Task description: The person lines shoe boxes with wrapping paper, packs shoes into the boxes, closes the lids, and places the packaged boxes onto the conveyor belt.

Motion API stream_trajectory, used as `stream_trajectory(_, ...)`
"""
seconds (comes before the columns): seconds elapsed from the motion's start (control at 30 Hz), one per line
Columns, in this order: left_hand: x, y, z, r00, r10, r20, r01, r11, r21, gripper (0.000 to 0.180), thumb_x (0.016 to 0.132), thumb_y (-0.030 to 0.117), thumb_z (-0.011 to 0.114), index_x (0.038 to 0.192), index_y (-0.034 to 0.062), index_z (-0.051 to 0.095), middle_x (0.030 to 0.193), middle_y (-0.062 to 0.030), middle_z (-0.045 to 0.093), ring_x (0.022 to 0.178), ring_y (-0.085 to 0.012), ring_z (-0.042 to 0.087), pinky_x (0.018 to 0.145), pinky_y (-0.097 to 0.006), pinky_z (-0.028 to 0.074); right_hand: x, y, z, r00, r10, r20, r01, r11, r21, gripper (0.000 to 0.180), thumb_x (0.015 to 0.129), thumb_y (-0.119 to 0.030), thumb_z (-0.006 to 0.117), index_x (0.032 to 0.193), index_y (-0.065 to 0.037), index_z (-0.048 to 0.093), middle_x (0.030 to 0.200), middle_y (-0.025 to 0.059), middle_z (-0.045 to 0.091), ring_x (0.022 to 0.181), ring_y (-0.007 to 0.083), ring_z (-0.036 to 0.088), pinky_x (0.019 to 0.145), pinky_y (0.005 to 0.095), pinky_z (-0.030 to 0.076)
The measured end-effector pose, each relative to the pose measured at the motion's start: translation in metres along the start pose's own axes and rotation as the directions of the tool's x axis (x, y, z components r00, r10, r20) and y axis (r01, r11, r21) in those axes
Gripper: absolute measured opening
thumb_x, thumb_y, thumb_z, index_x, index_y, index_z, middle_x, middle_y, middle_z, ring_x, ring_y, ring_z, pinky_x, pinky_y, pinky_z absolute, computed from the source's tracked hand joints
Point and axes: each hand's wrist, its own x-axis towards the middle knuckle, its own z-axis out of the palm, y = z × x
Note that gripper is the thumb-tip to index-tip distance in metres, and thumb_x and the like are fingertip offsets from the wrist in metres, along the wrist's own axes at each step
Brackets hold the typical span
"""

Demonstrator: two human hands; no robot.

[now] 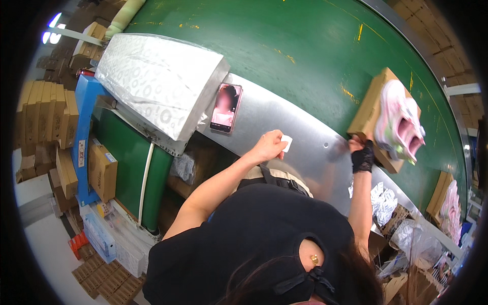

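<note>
Left hand grip pinched on small white tag over steel worktop. Right hand grip clamped on cardboard shoebox, pink sneakers on top, at 3 o'clock; open green belt at 12.

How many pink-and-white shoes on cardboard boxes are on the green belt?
2. One pink-and-white shoe lies on the box that the right hand grips; a second shoe sits on another box at the right rim. More may be hidden beyond the frame.
</note>
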Motion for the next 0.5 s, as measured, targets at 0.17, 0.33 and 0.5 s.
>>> stream_trajectory(0.17, 0.005, 0.009, -0.017, 0.998, 0.038, 0.042, -0.041, 0.996, 0.073, 0.016, 0.083, 0.014, 0.052, 0.084, -0.0014, 0.048, 0.060, -0.0066, 0.058, 0.052, -0.0105, 0.055, 0.048, -0.025, 0.045, -0.089, 0.013, 0.105, 0.893, -0.262, 0.366, 0.440, 0.339, -0.832, 0.032, 0.080, -0.019, 0.061, 0.105, 0.000, 0.055, 0.094, 0.0131, 0.059, 0.084, 0.0236, 0.058, 0.071, 0.0299, 0.048)
stream_trajectory(0.33, 0.008, 0.011, -0.022, 0.993, 0.061, 0.106, -0.076, 0.987, 0.142, 0.016, 0.082, 0.016, 0.053, 0.083, -0.0001, 0.049, 0.059, -0.0059, 0.059, 0.051, -0.0096, 0.055, 0.046, -0.024, 0.042, -0.100, -0.053, 0.153, 0.317, -0.425, 0.848, 0.352, -0.778, -0.521, 0.041, 0.069, -0.023, 0.068, 0.106, -0.009, 0.057, 0.103, 0.0106, 0.054, 0.093, 0.0274, 0.051, 0.078, 0.0364, 0.041)
stream_trajectory(0.5, 0.009, 0.005, -0.031, 0.992, 0.090, 0.088, -0.099, 0.989, 0.108, 0.018, 0.080, 0.017, 0.053, 0.083, 0.0001, 0.050, 0.057, -0.0067, 0.058, 0.052, -0.0116, 0.056, 0.049, -0.025, 0.042, -0.072, -0.055, 0.140, 0.696, -0.232, 0.680, 0.241, -0.816, -0.525, 0.055, 0.063, -0.043, 0.069, 0.109, -0.016, 0.056, 0.091, 0.0104, 0.053, 0.089, 0.0261, 0.052, 0.077, 0.0388, 0.036)
